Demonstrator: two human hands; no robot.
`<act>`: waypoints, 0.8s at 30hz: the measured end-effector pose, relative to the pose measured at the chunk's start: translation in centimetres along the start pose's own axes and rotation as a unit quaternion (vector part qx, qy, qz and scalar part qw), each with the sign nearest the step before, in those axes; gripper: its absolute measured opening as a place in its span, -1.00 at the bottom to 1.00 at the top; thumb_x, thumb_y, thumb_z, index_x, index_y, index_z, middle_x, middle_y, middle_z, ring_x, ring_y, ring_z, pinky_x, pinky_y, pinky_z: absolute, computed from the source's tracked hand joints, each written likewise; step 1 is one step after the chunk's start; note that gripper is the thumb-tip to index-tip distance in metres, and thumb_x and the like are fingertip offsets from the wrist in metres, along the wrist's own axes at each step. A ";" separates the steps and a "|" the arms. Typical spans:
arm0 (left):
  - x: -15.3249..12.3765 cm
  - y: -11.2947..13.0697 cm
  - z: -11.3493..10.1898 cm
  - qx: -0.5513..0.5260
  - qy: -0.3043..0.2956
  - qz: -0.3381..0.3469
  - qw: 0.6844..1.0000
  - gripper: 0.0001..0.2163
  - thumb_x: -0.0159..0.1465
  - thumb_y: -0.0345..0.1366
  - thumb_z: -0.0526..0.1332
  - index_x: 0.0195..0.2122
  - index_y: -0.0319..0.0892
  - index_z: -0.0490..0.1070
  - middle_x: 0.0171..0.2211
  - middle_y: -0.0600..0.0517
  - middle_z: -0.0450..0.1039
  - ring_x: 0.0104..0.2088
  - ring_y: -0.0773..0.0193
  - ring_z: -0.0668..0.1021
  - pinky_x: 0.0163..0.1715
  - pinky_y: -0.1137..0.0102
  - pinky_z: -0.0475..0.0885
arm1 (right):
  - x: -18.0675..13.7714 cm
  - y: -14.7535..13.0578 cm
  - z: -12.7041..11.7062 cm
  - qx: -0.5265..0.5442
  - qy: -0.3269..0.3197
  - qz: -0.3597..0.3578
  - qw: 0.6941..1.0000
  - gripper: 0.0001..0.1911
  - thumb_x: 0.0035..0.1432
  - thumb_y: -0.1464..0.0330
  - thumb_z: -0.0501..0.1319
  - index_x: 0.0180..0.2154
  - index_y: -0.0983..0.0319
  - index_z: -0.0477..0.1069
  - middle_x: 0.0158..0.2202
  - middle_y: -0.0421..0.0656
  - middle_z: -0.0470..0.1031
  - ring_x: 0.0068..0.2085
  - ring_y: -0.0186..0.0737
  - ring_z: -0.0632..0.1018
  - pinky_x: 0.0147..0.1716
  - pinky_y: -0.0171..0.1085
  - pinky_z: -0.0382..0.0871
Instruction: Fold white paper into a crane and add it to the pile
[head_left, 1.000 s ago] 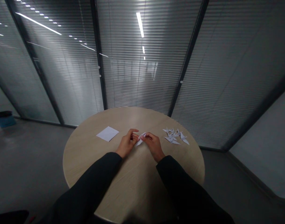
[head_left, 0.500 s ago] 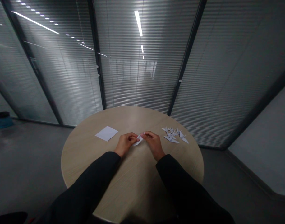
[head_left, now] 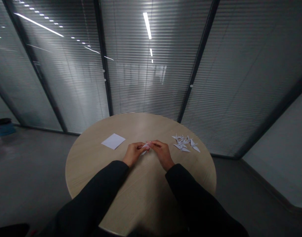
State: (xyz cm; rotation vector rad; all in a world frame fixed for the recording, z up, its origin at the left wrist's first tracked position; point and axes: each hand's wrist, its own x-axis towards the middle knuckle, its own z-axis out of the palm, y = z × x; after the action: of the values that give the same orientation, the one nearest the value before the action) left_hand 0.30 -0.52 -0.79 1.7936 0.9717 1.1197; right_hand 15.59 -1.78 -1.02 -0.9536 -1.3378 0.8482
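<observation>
Look at that: the folded paper (head_left: 146,145) is nearly swallowed by the left hand (head_left: 134,153) and the right hand (head_left: 162,153), and their fingers cover so much that its shape can't be read! Next door, the paper cranes (head_left: 182,143) are too small and tangled to count. The black sleeves (head_left: 91,200) run off the bottom edge, the blue thing (head_left: 3,130) is just a blur, and beyond the blinds (head_left: 141,79) it's all smudges!

No legible lettering anywhere, it seems (dim view).

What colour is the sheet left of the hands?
White, maybe faintly bluish; the sheet shows best in the head view.
</observation>
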 end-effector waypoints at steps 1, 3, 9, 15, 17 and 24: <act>0.0 0.0 0.0 -0.004 0.004 -0.004 1.000 -0.64 0.08 0.00 0.24 -0.49 -0.26 0.53 -0.56 0.04 0.50 -0.53 0.32 0.44 -0.49 0.47 0.25 | 0.0 0.1 0.0 -0.001 0.009 -0.002 1.000 -0.79 -0.07 0.19 0.33 -0.41 0.19 0.55 -0.31 -0.13 0.58 -0.24 -0.14 0.56 -0.16 -0.18 0.40; 0.1 -0.1 0.0 -0.011 0.016 -0.011 1.000 -0.65 0.05 0.00 0.26 -0.49 -0.25 0.54 -0.57 0.04 0.49 -0.53 0.32 0.44 -0.51 0.48 0.25 | 0.2 0.3 0.0 -0.009 0.030 -0.010 0.999 -0.79 -0.10 0.21 0.35 -0.42 0.20 0.52 -0.33 -0.15 0.55 -0.28 -0.17 0.55 -0.20 -0.20 0.40; 0.3 -0.9 0.2 -0.059 0.041 -0.015 0.997 -0.67 0.01 -0.04 0.31 -0.42 -0.25 0.55 -0.48 -0.02 0.56 -0.45 0.25 0.52 -0.42 0.46 0.33 | 0.3 1.0 0.0 -0.056 0.066 -0.059 0.994 -0.74 -0.11 0.23 0.37 -0.36 0.18 0.41 -0.38 -0.21 0.45 -0.33 -0.24 0.49 -0.26 -0.25 0.39; 0.3 -1.2 0.1 -0.032 0.050 -0.001 0.998 -0.67 0.05 -0.04 0.30 -0.38 -0.24 0.57 -0.44 -0.03 0.58 -0.41 0.22 0.55 -0.39 0.45 0.35 | 0.0 0.6 -0.1 -0.112 0.040 -0.130 0.984 -0.85 0.02 0.23 0.29 -0.42 0.17 0.45 -0.34 -0.18 0.42 -0.24 -0.20 0.48 -0.19 -0.22 0.39; 0.3 -1.2 0.0 -0.002 0.054 0.016 0.998 -0.67 0.08 -0.04 0.28 -0.34 -0.23 0.58 -0.42 -0.03 0.58 -0.39 0.21 0.55 -0.37 0.45 0.37 | 0.1 0.5 -0.1 -0.113 0.036 -0.129 0.985 -0.86 0.03 0.23 0.29 -0.41 0.17 0.46 -0.33 -0.17 0.43 -0.24 -0.20 0.48 -0.18 -0.21 0.39; 0.0 -0.9 0.0 0.011 0.045 0.028 0.999 -0.67 0.10 -0.05 0.27 -0.31 -0.23 0.59 -0.38 -0.05 0.59 -0.37 0.21 0.56 -0.35 0.43 0.39 | 0.3 1.0 -0.1 -0.108 0.040 -0.110 0.987 -0.83 0.00 0.23 0.31 -0.42 0.19 0.47 -0.34 -0.17 0.45 -0.26 -0.20 0.50 -0.20 -0.21 0.39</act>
State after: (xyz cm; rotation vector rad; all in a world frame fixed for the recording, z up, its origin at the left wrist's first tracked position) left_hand 0.11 -0.12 -1.59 1.8113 0.9959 1.2365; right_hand 15.78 -1.06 -1.84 -0.9748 -1.4545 0.4992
